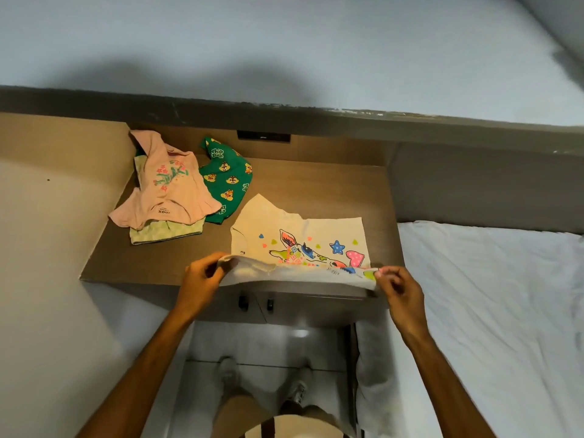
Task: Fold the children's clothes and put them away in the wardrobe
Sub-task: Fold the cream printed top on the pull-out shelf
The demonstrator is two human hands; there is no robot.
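Brown wooden table top [331, 191] is sitting in a wall niche, white-sheeted bed [493, 311] lying just right of it, pale wall panel on the left. Nothing is blocking the hands.

Count: four garments showing. Three are lying loose at far left of the table: pink cotton top with flower print [167, 191] draped over a pale green checked piece [164, 233], and a green chipmunk-print garment [229, 178] touching the pink one on its right. Fourth is the cream children's T-shirt with a colourful animal, star and heart print [303, 241], lying flat at near centre-right.

Left hand [202, 279] is pinching the T-shirt's near left corner, right hand [396, 286] is pinching the near right corner. Both are clamped on fabric, hands well apart, near edge lifted and curling over the table's front edge while the far part is resting on the wood. T-shirt is stretching between the two hands.
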